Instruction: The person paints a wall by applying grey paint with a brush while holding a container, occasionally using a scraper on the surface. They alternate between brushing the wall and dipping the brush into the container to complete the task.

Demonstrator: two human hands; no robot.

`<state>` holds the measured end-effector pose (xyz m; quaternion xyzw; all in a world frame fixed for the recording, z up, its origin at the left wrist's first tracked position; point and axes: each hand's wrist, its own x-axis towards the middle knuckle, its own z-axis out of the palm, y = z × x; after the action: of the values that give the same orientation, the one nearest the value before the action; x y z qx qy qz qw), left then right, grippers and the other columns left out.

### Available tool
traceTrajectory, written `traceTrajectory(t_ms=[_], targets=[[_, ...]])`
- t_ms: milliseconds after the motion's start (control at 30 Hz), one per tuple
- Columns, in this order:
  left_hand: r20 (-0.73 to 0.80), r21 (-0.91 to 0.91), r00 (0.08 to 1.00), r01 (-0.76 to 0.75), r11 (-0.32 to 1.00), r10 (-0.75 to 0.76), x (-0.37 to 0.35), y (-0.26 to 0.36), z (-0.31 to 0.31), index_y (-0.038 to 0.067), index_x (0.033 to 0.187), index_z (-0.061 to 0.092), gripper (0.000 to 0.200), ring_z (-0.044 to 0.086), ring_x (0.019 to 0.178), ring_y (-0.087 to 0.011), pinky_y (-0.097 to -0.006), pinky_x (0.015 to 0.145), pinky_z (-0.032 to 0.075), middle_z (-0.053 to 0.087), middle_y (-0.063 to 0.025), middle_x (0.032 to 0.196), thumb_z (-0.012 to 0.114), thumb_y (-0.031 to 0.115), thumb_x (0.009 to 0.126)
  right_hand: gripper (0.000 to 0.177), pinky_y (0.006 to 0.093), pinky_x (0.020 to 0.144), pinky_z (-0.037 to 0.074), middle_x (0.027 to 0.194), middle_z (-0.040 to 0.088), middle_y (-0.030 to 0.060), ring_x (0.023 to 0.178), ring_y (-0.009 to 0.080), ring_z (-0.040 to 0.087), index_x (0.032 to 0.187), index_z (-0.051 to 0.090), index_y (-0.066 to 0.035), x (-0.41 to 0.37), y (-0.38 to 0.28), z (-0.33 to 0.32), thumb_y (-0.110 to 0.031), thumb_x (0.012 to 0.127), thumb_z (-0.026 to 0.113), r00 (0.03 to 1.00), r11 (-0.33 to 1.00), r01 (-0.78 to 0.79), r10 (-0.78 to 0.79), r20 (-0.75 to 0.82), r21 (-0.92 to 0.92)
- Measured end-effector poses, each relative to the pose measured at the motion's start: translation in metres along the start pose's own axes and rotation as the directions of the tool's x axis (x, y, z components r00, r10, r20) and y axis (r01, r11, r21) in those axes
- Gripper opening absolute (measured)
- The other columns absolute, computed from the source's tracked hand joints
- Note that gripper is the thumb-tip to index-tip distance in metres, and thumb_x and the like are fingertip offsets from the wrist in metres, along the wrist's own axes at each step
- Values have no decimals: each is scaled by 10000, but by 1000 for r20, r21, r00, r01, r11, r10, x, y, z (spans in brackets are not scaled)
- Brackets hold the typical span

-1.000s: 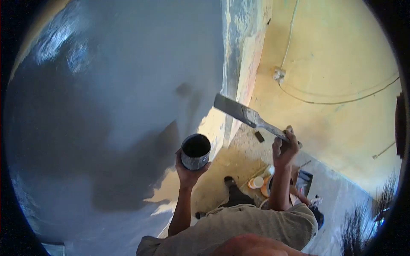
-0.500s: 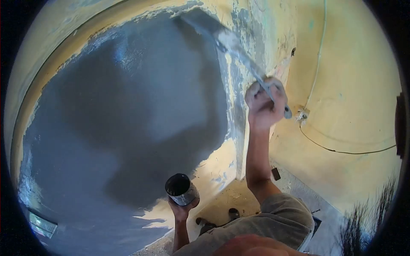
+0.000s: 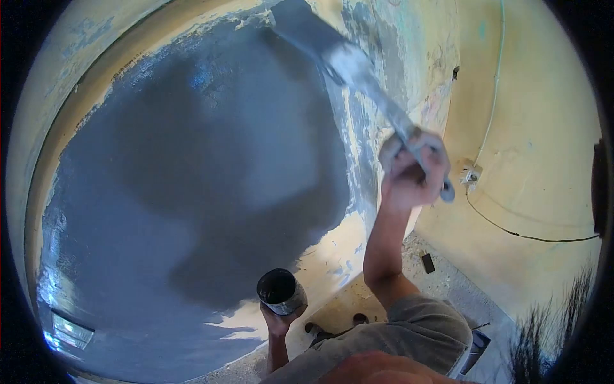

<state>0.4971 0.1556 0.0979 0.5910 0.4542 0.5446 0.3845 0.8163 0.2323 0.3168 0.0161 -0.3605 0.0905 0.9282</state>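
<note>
yellow plaster walls point(image 3: 543, 128) are meeting at a corner, and a large patch of wet grey paint point(image 3: 192, 160) is covering most of the left wall, with bare yellow showing around its edges. the camera is looking down along the person's body toward the floor point(image 3: 448, 281).

the right hand point(image 3: 412, 169) is raised high, with its fingers curling tightly into a fist around the handle of a wide, flat brush point(image 3: 320, 38). the handle is sticking out below the fist. the brush is slanting up and to the left, and its grey bristles are pressing against the top right edge of the painted patch, close to the corner.

the left hand point(image 3: 280, 320) is staying low, near the person's chest, and is cupping a small round can point(image 3: 281, 291) from underneath, with fingers wrapping partway around its side. the can is sitting upright, its open top looking black inside.

counting what is showing: two hands, one brush, one can. on the right wall, one small box point(image 3: 472, 173) is hanging with one dark cable point(image 3: 511, 233) running from it to the right. one small dark block point(image 3: 427, 262) is lying on the floor by that wall. one shoe point(image 3: 360, 318) is peeking out below the can, beside the person's grey shirt point(image 3: 396, 339).
</note>
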Motion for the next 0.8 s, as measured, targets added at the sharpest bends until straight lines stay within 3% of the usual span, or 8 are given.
traceTrajectory(t_ms=[67,233,300,400,500,533,633,800], targets=[[24,-50,999,34,998,-33,1,-3,2,24,1149,580,716,641,944,-205,-368,849,518,662,-88,1048,911,128,522,273,296,392,341,616,502,134,433,205,475,831,560,69,19,12,22,-172,878,440,989,995,59,-47,141,-85],[49,-27,998,-24,999,26,1,1,9,26,1142,582,719,646,941,-206,-369,857,519,665,-87,1051,920,127,515,276,294,378,316,586,487,126,411,195,448,838,558,76,5,31,12,-171,877,442,989,980,-43,69,129,-195],[36,-285,987,158,945,-154,1,0,13,23,1141,578,726,646,947,-205,-368,860,519,663,-88,1059,923,134,512,280,291,375,310,580,494,134,407,191,435,821,553,81,-5,17,-3,-174,871,448,996,936,0,30,81,-351],[38,-108,999,8,994,-4,1,-7,9,27,1153,571,739,646,952,-207,-368,859,520,660,-88,1070,923,132,512,290,285,368,306,579,497,138,410,190,448,804,551,82,11,-10,-1,-182,869,450,986,993,-28,47,159,-118],[89,-106,995,46,993,-36,7,9,12,32,1157,565,737,644,956,-210,-368,863,520,658,-89,1073,921,121,518,280,281,362,296,579,495,134,414,187,461,788,547,80,25,-2,38,-171,868,452,985,992,11,10,174,-123],[84,-105,996,49,993,-40,8,7,12,32,1157,565,737,644,956,-210,-368,863,520,658,-89,1073,921,121,518,263,279,365,296,580,494,136,412,187,463,779,538,78,20,9,49,-154,867,451,990,950,87,-49,130,-301],[206,-48,977,-38,998,47,13,-4,10,39,1174,547,754,638,976,-212,-374,875,515,651,-93,1087,920,111,523,261,274,367,291,582,488,132,414,186,460,788,539,87,0,20,40,-144,865,448,990,943,-96,125,71,-318],[160,-107,986,-31,994,48,12,6,15,49,1218,504,822,621,1021,-213,-378,905,503,634,-98,1129,931,130,520,238,282,375,288,603,483,117,430,179,470,781,552,90,8,-13,38,-117,861,465,981,978,31,9,192,-206]])
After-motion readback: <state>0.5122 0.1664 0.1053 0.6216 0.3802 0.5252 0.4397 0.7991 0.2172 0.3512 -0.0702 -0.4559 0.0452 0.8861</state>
